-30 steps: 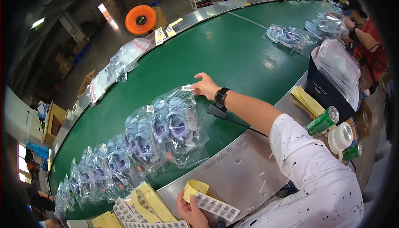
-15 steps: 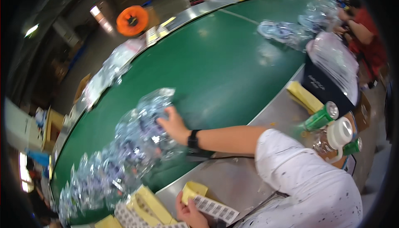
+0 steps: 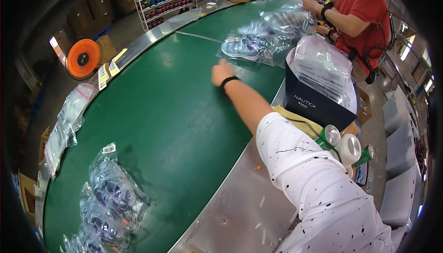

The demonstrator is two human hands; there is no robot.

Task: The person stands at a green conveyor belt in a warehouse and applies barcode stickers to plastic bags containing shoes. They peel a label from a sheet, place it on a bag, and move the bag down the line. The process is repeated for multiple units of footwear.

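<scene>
My right hand [image 3: 223, 73] reaches out over the green conveyor belt [image 3: 152, 96], holding nothing that I can see. Its fingers are partly hidden, with one fingertip sticking out toward a light blue shoe in a clear plastic bag [image 3: 242, 47]. A small gap separates the hand from that bag. More bagged shoes [image 3: 288, 22] lie just behind it. At the lower left, a row of bagged blue and purple shoes [image 3: 113, 190] rests on the belt, the topmost with a white barcode label [image 3: 109, 148]. My left hand is out of view.
A dark blue box [image 3: 311, 103] packed with clear plastic bags [image 3: 323, 64] stands right of my arm. Near it are green cans [image 3: 330, 135] and a white-lidded bottle [image 3: 349, 149]. A person in a red shirt [image 3: 364, 8] handles bagged shoes. An orange fan [image 3: 83, 59] stands beyond the belt.
My right hand has left the near row of bagged shoes and moved up the belt toward the far ones. The view has swung right; my left hand with the label strip is out of sight.
</scene>
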